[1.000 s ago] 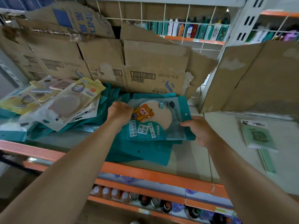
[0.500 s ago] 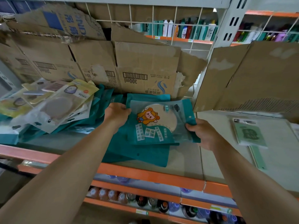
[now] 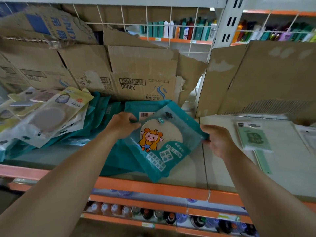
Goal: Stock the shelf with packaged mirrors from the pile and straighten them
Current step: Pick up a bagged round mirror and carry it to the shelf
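Nearest us, below the packaged mirror (image 3: pixel 164 142), a lower row of capped bottles (image 3: pixel 145 212) stands under the orange front rail (image 3: pixel 150 187) of the shelf (image 3: pixel 213 168); their labels are too blurred to read.

We hold the packaged mirror over the shelf, turned askew so one corner points at the rail. It is a teal pouch with a clear window showing a round pale mirror. A cartoon figure in an orange hood with small horns sits on the front, and white boxed Chinese characters run along the lower band. A small black mark and a teal tag sit near its top.

Our left hand (image 3: pixel 122 124) grips the pouch's far left edge, fingers curled over it. Our right hand (image 3: pixel 217 139) pinches its right corner between thumb and fingers.

Under and left of the mirror lies the pile of teal pouches (image 3: pixel 102 120), one bearing a white barcode sticker. Further left is a heap of yellow and clear packets (image 3: pixel 51 115). To the mirror's right lies a pale green pack (image 3: pixel 253 137).

Behind the mirror stand flattened cartons (image 3: pixel 142 77), one printed upside down with "300ml", a barcode and blue Chinese characters. Beyond them are a wire grid (image 3: pixel 171 23) and rows of coloured bottles (image 3: pixel 184 30), unreadable.
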